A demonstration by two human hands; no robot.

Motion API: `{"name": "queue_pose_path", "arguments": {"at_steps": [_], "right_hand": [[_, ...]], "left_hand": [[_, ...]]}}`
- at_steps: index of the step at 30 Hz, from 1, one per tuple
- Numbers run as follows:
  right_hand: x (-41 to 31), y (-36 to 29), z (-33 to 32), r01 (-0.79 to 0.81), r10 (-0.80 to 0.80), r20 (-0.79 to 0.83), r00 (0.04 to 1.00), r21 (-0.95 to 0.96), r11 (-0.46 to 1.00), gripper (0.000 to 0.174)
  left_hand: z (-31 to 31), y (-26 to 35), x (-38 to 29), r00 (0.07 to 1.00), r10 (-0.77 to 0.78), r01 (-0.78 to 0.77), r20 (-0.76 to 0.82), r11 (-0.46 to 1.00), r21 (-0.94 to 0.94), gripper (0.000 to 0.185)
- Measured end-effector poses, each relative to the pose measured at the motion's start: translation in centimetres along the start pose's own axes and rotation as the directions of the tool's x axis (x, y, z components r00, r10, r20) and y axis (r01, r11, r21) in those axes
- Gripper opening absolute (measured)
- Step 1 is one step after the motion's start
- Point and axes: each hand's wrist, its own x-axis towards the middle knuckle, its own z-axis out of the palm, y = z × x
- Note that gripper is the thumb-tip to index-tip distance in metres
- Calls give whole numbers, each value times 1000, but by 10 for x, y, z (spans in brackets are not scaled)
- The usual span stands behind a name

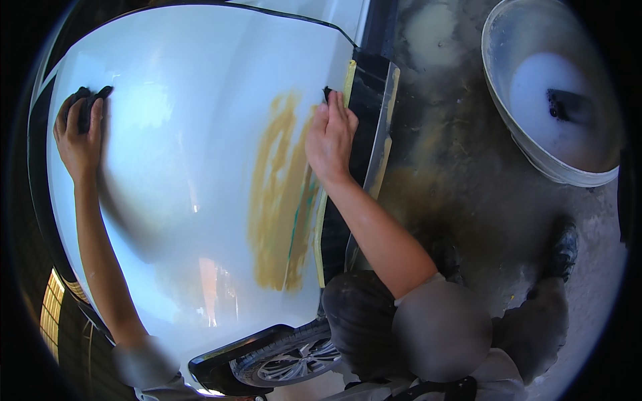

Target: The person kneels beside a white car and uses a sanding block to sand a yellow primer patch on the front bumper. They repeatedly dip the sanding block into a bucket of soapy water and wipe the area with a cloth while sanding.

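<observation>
A white car door panel (200,100) spans the middle of the head view, with a tan filler patch (278,200) on its lower part. At the panel's upper left, my left hand (83,120) grips a dark, crumpled cloth or pad (86,108) against the paint. Over the top right end of the patch lies my right hand (333,125), its fingers pressing a small black sheet (327,93), mostly hidden under them, to the panel beside yellow masking tape (350,75).
Dark trim (366,105) borders the panel. A wheel (301,361) shows at the bottom. On the wet floor (436,150) stands a bucket (506,113) of cloudy liquid with a dark piece (572,105) in it. My knee and shoe are near the trim and bucket.
</observation>
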Motion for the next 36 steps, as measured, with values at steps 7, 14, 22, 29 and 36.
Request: {"name": "queue_pose_path", "arguments": {"at_steps": [7,14,22,29,36], "right_hand": [[5,14,6,-49,49,45,998,-14,999,41],[-190,43,2,-75,73,159,985,7,997,46],[-54,0,-9,-98,98,48,994,-12,995,40],[-46,5,-6,-141,141,94,986,-8,990,38],[-44,8,-20,-141,142,107,984,-15,990,37]], "left_hand": [[3,-4,1,999,22,-22,-24,1000,3,46],[3,-1,0,1000,-1,0,-19,1000,-12,47],[5,-5,2,1000,26,-27,-3,1000,-16,46],[4,1,-1,999,21,-21,-45,1000,-2,41],[-5,8,1,999,-5,3,-36,999,-52,33]]}}
